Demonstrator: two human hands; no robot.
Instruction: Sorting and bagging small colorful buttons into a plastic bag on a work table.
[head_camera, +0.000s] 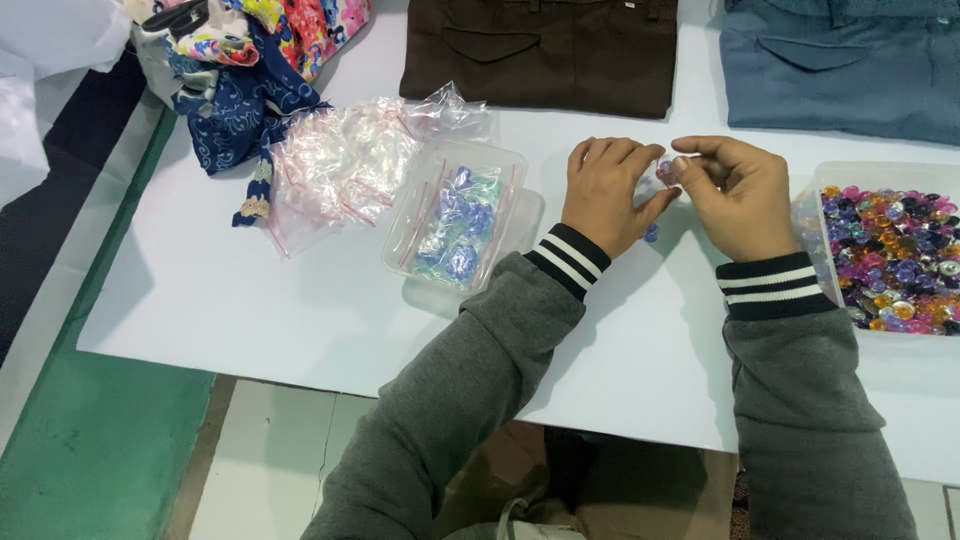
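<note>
My left hand (610, 192) and my right hand (735, 195) meet over the white table (250, 290), both pinching a small clear plastic bag (663, 172) with a few beads in it. A bluish bead (651, 234) shows just below my left hand. A clear tray of filled small bags with blue and green beads (458, 222) lies to the left of my left hand. At the right edge stands a clear tub of mixed coloured beads (892, 258), close to my right wrist.
A heap of empty clear zip bags (345, 160) lies left of the tray. Patterned fabric (250, 70) is bunched at the back left. Folded brown trousers (545, 50) and folded blue trousers (840, 65) lie along the far edge.
</note>
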